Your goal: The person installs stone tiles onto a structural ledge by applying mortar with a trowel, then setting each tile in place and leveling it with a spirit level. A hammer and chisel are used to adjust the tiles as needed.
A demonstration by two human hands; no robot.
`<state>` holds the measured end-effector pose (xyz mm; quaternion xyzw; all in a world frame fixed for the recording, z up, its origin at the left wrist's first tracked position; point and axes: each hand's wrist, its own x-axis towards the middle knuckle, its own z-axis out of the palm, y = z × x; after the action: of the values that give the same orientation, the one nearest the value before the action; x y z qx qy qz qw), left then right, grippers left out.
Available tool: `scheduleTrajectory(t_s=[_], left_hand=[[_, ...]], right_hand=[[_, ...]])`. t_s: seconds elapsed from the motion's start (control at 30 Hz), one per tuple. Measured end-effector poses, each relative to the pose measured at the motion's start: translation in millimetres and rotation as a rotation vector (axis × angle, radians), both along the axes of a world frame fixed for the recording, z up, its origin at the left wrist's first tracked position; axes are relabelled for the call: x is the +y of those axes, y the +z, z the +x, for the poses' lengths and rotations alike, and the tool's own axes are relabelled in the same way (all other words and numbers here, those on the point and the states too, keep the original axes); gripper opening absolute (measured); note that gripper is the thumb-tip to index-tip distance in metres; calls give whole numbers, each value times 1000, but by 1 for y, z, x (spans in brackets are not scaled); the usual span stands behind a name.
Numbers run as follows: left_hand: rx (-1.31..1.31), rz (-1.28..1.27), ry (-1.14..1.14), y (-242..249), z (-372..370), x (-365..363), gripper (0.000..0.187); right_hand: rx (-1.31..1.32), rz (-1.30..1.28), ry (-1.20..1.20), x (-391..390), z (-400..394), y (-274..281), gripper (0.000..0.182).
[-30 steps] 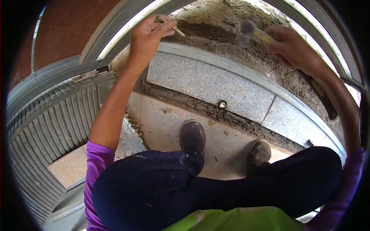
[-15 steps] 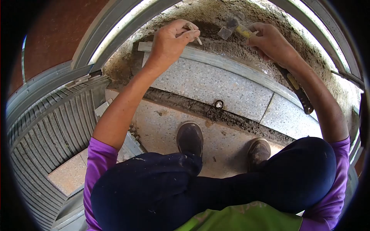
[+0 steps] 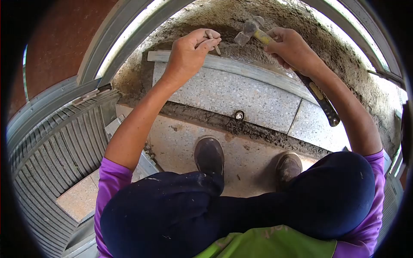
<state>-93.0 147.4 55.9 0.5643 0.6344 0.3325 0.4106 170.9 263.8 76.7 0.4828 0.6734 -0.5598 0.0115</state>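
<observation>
My left hand (image 3: 191,49) is closed over the back soil, pinching a short, thin nail-like rod (image 3: 217,49). The rod's lower end points down towards the dirt. My right hand (image 3: 292,49) grips a hammer (image 3: 261,37) high on its yellow handle, close to the head. The hammer's grey metal head hangs to the left, a short way from the rod and apart from it. Its black grip end runs back under my right forearm. Below both hands lies a long grey wooden strip (image 3: 241,69) along the edge of the speckled tiles (image 3: 228,92).
Rough dirt or mortar (image 3: 340,64) fills the strip by the curved metal frame (image 3: 129,47). A mortar-filled gap (image 3: 198,114) with a small round metal piece (image 3: 239,115) separates the tiles from the lower step (image 3: 180,142), where my shoes rest. A ribbed metal shutter (image 3: 60,150) stands left.
Both hands have moved slightly left in the view, with the hammer and rod still held. The hammer head sits a little lower and further left. The whole scene has shifted slightly with the camera.
</observation>
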Motion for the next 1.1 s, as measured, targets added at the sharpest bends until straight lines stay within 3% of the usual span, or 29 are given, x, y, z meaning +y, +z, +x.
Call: scheduleTrajectory(t_s=[0.23, 0.33, 0.53, 1.1], left_hand=[[88, -39, -18, 2, 5, -6, 22], [141, 165, 8, -4, 7, -8, 17], [260, 178, -9, 4, 8, -15, 17], [209, 181, -9, 8, 16, -14, 16]], right_hand=[[54, 35, -21, -10, 1, -18, 23], [50, 31, -12, -11, -4, -25, 26], [99, 6, 29, -2, -22, -41, 27], [149, -142, 55, -5, -33, -51, 13]])
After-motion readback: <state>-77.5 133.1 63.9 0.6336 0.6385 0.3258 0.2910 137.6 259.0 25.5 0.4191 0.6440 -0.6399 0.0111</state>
